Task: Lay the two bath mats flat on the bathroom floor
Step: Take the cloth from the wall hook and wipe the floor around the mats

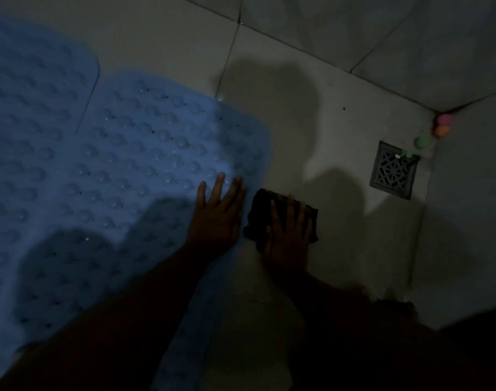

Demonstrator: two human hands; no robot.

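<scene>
Pressing open-palmed: left hand (217, 210) on blue mat (142, 165) | right hand (287, 235) flat on dark cloth (280, 200) | mat's near end shadowed

Tiled bathroom floor (311, 131), drain (394, 170)

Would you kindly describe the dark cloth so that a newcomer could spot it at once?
Start at the square floor drain near the wall corner. Between it and the nearer blue mat, on bare tile, lies the dark cloth under the flat right hand. It alone is black and crumpled; the mat is blue and bumpy.
</scene>
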